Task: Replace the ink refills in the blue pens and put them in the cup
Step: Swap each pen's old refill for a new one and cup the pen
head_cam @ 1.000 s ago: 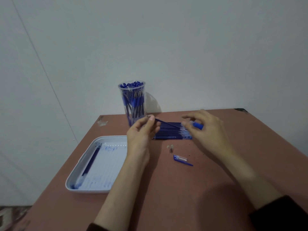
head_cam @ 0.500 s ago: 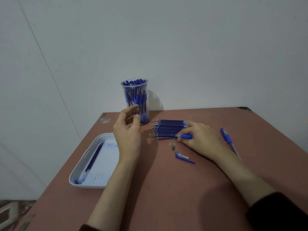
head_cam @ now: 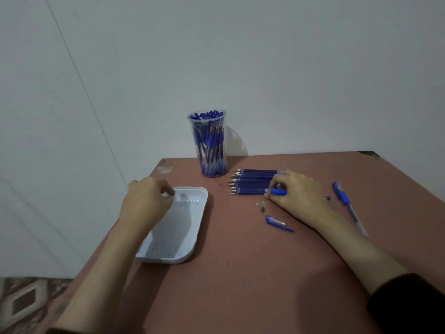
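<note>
A pale, bare wall [head_cam: 265, 68] rises behind a reddish-brown bench [head_cam: 240, 273], and a patterned floor [head_cam: 24, 302] shows at the near left.

At the far middle stands a clear cup [head_cam: 211, 143] packed with blue pens, so finished ones collect out of the way. Just right of it lies a row of refills [head_cam: 252, 182], side by side with their tips pointing left, likely so that one can be drawn off at a time. The right hand [head_cam: 298, 198] rests at the row's right end, thumb and fingers pinching one refill [head_cam: 276, 191] on its near edge.

The left hand [head_cam: 147, 203] hangs over the far end of a white tray [head_cam: 183, 227] on the left, fingers curled downward. I cannot tell whether it holds anything; the tray seems to serve for spent refills.

A pen [head_cam: 344, 201] lies well right of the row. Near the right hand sit small metal bits [head_cam: 262, 207] and a blue barrel piece [head_cam: 277, 221], probably taken-apart parts awaiting reassembly.

No brand or writing can be read.
</note>
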`<action>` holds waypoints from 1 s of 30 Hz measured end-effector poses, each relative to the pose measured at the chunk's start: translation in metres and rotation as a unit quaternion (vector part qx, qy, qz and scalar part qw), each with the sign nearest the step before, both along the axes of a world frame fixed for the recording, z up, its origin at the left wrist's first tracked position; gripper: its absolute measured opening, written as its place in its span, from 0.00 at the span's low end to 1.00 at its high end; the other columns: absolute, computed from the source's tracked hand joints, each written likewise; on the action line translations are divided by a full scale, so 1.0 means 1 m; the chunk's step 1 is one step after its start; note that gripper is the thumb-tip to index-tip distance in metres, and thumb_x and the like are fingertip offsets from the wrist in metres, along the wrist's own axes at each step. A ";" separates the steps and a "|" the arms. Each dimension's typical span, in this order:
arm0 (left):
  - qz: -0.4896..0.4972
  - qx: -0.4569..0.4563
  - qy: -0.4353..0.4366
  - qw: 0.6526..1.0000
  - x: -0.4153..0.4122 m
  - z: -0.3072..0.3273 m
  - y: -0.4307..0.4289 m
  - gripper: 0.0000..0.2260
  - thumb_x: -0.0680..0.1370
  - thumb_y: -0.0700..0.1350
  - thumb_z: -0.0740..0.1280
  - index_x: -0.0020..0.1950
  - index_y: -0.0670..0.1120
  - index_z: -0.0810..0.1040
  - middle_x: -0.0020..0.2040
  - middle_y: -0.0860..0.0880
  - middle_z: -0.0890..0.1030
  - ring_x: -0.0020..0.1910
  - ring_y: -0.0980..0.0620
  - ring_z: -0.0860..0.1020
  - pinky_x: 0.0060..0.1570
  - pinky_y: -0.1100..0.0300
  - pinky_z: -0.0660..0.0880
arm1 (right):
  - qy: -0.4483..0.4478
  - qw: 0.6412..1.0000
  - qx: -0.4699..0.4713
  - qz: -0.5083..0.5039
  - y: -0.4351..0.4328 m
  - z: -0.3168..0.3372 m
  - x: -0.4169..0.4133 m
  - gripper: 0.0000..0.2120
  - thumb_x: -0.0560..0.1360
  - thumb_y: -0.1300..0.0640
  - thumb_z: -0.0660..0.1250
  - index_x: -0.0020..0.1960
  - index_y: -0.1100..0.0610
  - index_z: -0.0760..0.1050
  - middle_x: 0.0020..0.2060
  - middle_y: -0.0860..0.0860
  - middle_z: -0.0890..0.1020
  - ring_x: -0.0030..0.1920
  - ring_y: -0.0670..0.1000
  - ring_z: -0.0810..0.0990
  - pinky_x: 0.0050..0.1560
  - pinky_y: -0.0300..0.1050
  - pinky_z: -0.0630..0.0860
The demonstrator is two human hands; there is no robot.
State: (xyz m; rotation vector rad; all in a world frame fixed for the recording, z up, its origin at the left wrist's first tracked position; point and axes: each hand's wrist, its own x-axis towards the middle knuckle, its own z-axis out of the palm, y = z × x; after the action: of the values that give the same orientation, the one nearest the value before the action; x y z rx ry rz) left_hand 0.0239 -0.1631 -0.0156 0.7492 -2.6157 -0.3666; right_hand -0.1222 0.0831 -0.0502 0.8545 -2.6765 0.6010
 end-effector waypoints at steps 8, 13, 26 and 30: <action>0.079 -0.091 -0.154 0.981 0.017 0.001 -0.008 0.08 0.75 0.51 0.67 0.50 0.51 0.82 0.55 0.44 0.76 0.58 0.41 0.68 0.55 0.52 0.68 | 0.002 1.000 -0.002 -0.011 -0.002 -0.002 0.001 0.06 0.74 0.49 0.68 0.40 0.47 0.73 0.43 0.45 0.75 0.44 0.53 0.77 0.40 0.43 0.66; 0.083 -0.101 -0.161 0.978 0.013 -0.003 -0.012 0.11 0.75 0.52 0.67 0.51 0.47 0.82 0.55 0.44 0.76 0.58 0.41 0.68 0.55 0.52 0.69 | -0.003 1.000 0.005 -0.018 -0.003 0.000 0.001 0.06 0.74 0.50 0.68 0.39 0.46 0.72 0.44 0.45 0.76 0.45 0.52 0.77 0.39 0.43 0.65; -0.081 0.315 0.179 0.929 0.009 0.033 0.023 0.02 0.73 0.36 0.70 0.42 0.38 0.79 0.33 0.43 0.83 0.32 0.49 0.81 0.35 0.57 0.78 | -0.039 0.994 -0.097 -0.019 0.003 0.010 0.007 0.10 0.72 0.44 0.70 0.39 0.49 0.76 0.38 0.46 0.76 0.41 0.50 0.74 0.39 0.44 0.64; -0.134 0.511 0.252 0.811 -0.021 0.035 0.057 0.11 0.73 0.32 0.70 0.52 0.40 0.74 0.36 0.41 0.82 0.29 0.50 0.82 0.30 0.61 0.79 | -0.043 0.988 -0.144 -0.028 0.009 0.014 0.008 0.10 0.71 0.45 0.70 0.38 0.49 0.75 0.36 0.46 0.76 0.40 0.51 0.75 0.40 0.45 0.67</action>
State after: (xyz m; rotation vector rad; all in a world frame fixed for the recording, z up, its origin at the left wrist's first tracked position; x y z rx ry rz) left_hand 0.0025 -0.1065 0.0194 0.4369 -1.8513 -1.8523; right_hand -0.1144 0.0918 -0.0358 0.6841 -2.5897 1.0001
